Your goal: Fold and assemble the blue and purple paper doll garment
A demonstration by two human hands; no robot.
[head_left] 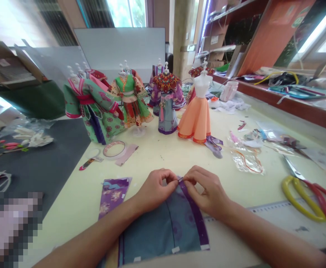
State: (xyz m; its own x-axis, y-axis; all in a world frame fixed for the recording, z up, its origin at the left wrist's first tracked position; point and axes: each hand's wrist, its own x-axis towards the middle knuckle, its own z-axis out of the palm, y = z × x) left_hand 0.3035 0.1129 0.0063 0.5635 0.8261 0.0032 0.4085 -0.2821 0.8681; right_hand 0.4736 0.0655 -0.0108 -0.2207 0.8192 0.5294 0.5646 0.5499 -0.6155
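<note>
Close to the near edge of the table point(76, 201), the blue paper sheet point(157, 230) lies flat, with its purple strip point(197, 219) running up the right side. Your left hand point(154, 190) and your right hand point(207, 193) meet at the sheet's far edge. The thumb and fingertips of each are pinched tight on the top end of that strip, and the two hands almost touch.

Just left of your left wrist lies a purple patterned piece point(113, 194). Near the table's right edge, the scissors point(310, 197), with yellow and red handles, rest beside a clear ruler point(271, 209). Farther in, left of centre, sits a tape roll point(114, 149). Towards the far edge stand small mannequins in paper dress, among them an orange skirt point(195, 120) and a green robe point(94, 111).
</note>
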